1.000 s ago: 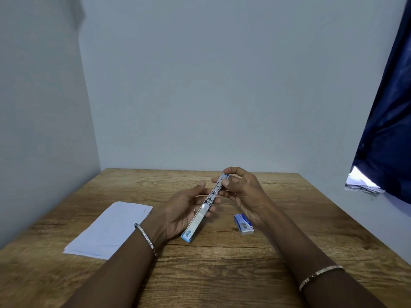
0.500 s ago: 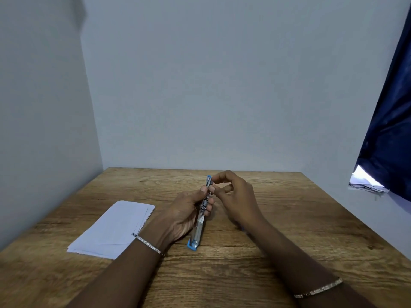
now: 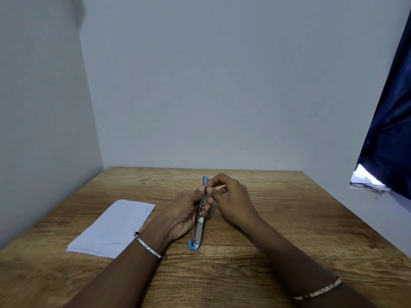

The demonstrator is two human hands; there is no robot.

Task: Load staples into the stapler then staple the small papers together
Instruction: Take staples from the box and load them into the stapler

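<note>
A blue and silver stapler (image 3: pixel 198 227), swung open into a long strip, stands nearly on end, its near blue tip on the wooden table (image 3: pixel 289 218). My left hand (image 3: pixel 184 212) grips its middle, thumb on top and fingers curled round the far side. My right hand (image 3: pixel 231 198) pinches the stapler's upper metal part with thumb and forefinger, just below the far blue tip. A stack of small white papers (image 3: pixel 113 227) lies flat on the table to the left of my left wrist. The staple box is hidden behind my right hand.
Grey walls close the table at the back and left. A dark blue curtain (image 3: pixel 391 130) hangs at the right, with crumpled white paper (image 3: pixel 367 181) under its lower edge. Bare wood lies near the front edge.
The stapler has swung from a slant to nearly straight away from me. My right hand slid in over the staple box, hiding it, and now pinches the stapler's upper end.
</note>
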